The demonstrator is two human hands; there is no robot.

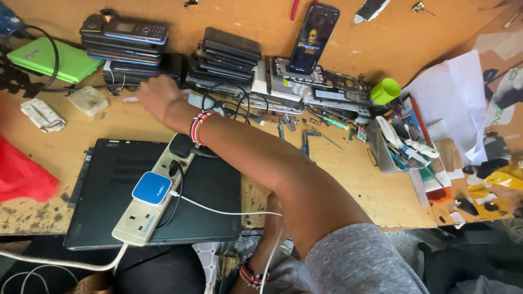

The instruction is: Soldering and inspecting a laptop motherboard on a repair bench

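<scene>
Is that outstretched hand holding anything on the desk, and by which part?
It cannot be told. The right hand is blurred, reaching toward the stacks of phones. The left hand is hidden below the desk edge.

Single view only, head-mounted, looking steeply down and forward over a wooden bench (348, 179). Taken from the near edge of the bench, close enough that the right arm (272, 169) fills the centre of the frame, shoulder at the lower right. Facing the far side, where stacked phones (223, 54) run along the upper edge. Laptop (109, 190) in the lower left, cut by no edge; paper clutter (457, 103) at the right margin. Lap and floor visible along the bottom. No second view for overlap.
</scene>
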